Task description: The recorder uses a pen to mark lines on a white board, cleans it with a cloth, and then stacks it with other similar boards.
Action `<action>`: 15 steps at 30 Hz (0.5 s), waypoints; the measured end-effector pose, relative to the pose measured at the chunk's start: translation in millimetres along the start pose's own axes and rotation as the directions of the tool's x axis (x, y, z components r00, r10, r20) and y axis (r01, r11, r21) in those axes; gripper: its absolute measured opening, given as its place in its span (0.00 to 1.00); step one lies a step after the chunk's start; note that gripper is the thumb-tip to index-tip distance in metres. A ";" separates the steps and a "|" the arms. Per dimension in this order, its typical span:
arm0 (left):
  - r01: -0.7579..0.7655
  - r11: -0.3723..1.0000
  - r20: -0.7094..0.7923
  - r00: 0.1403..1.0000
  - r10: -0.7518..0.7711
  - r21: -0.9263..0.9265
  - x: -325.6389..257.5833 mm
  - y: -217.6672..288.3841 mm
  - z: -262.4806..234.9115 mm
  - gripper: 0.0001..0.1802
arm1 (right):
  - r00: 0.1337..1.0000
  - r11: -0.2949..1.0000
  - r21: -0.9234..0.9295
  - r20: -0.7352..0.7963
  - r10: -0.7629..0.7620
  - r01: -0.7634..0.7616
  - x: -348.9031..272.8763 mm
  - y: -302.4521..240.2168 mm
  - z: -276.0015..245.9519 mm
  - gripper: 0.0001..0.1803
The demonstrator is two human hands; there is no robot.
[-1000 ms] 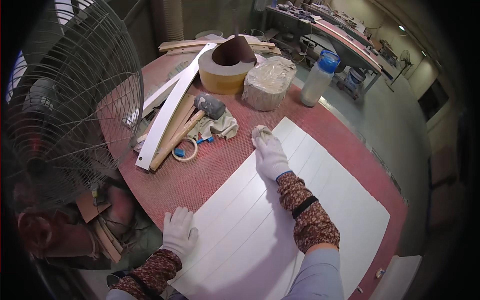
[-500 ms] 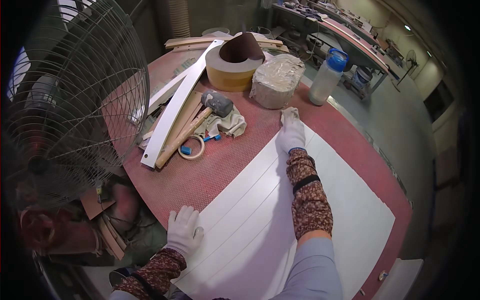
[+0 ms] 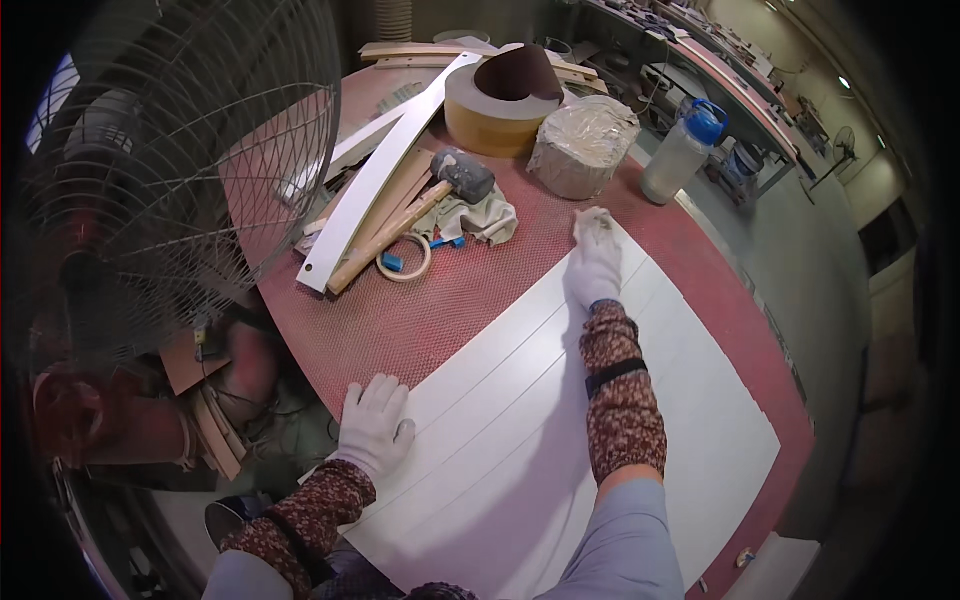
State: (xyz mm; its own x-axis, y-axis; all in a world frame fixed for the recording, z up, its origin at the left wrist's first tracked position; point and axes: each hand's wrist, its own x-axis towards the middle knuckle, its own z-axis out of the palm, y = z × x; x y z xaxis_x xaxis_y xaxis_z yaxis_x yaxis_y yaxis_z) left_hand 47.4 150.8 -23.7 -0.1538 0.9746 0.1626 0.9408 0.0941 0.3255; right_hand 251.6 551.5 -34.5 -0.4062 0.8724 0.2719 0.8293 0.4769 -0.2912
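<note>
A large white panel [image 3: 690, 430] with thin parallel lines lies on the red textured tabletop [image 3: 460, 300]. My left hand [image 3: 377, 430], in a white knitted glove, rests at the panel's left edge with its fingers stretched out. My right hand [image 3: 596, 262], gloved too, is at the far corner of the panel. Its fingers are bent together; a beige patch shows at their tips, and whether it is a small cloth or soiled glove I cannot tell. Patterned sleeve covers reach up both forearms.
Beyond the panel lie a mallet [image 3: 464, 177], a tape roll [image 3: 421, 270], a rag [image 3: 490, 221] and a white strip [image 3: 380, 185]. Farther stand a wide brown roll [image 3: 490, 125], a wrapped roll [image 3: 585, 150] and a bottle [image 3: 675, 165]. A caged fan [image 3: 200, 200] stands at left.
My right hand has shifted slightly along the far edge of the panel. The left hand stays at the left edge. The whole view has tilted a little, so the tabletop things appear farther right.
</note>
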 end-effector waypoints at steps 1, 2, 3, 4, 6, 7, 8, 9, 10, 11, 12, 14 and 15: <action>-0.003 1.000 0.010 1.000 0.003 -0.015 2.8 4.3 -3.0 0.30 | 0.995 0.992 0.083 0.041 -0.096 0.092 -21.9 -15.8 -7.9 0.32; -0.012 1.000 -0.011 1.000 0.011 -0.002 2.9 4.9 -3.2 0.30 | 0.969 0.960 0.148 0.027 -0.244 0.238 -44.6 -34.1 -6.0 0.30; -0.011 1.000 -0.029 1.000 0.012 0.020 -2.3 0.1 -3.2 0.31 | 0.935 0.928 0.252 0.153 -0.319 0.275 -73.2 -69.2 -12.7 0.27; -0.006 1.000 -0.031 1.000 0.006 0.016 -4.6 -0.7 -5.1 0.31 | 0.887 0.844 0.320 0.021 -0.461 0.430 -107.1 -91.5 -15.7 0.25; -0.005 1.000 -0.022 1.000 0.004 -0.023 -3.2 -1.4 -2.4 0.31 | 0.782 0.732 0.387 0.044 -0.622 0.561 -150.9 -112.7 -31.5 0.25; -0.008 1.000 -0.018 1.000 0.007 -0.029 -5.0 -0.7 -0.3 0.31 | 0.785 0.737 0.384 0.049 -0.618 0.556 -150.7 -108.2 -35.4 0.25; -0.008 1.000 -0.048 0.999 0.007 -0.018 -8.5 -2.1 1.9 0.31 | 0.772 0.701 0.431 0.015 -0.635 0.568 -141.8 -98.3 -38.3 0.25; -0.005 1.000 -0.078 0.997 0.005 -0.005 -12.1 -4.9 3.7 0.30 | 0.758 0.659 0.479 -0.020 -0.652 0.579 -130.2 -86.9 -39.2 0.24; 0.032 0.999 -0.031 0.999 -0.033 -0.018 -14.7 -7.2 1.0 0.30 | 0.841 0.778 0.381 0.002 -0.541 0.500 -115.3 -72.7 -41.9 0.25; 0.047 0.999 -0.022 0.999 -0.047 -0.013 -13.9 -7.1 0.9 0.30 | 0.908 0.874 0.276 0.015 -0.419 0.399 -99.7 -51.8 -45.8 0.26; 0.013 1.000 -0.037 0.999 -0.014 -0.024 -5.2 3.7 6.8 0.29 | 0.967 0.960 0.115 -0.047 -0.251 0.255 -87.9 3.6 -43.6 0.27; -0.002 0.999 -0.044 0.999 0.001 -0.032 -1.4 9.3 14.1 0.29 | 0.988 0.995 -0.029 -0.123 -0.096 0.093 -88.5 26.7 -30.0 0.28; -0.005 0.999 -0.058 0.998 0.002 -0.039 -4.6 6.0 13.2 0.29 | 0.991 0.995 -0.032 -0.096 -0.098 0.095 -93.7 4.0 -20.4 0.27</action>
State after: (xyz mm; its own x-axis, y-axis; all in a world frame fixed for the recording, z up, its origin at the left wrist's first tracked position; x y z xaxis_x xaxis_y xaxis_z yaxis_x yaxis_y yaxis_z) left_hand 57.8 149.6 -34.8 -0.1690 0.9613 0.2174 0.9289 0.0816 0.3613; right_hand 300.8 469.6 -42.4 -0.4467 0.8070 0.3861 0.7985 0.5543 -0.2347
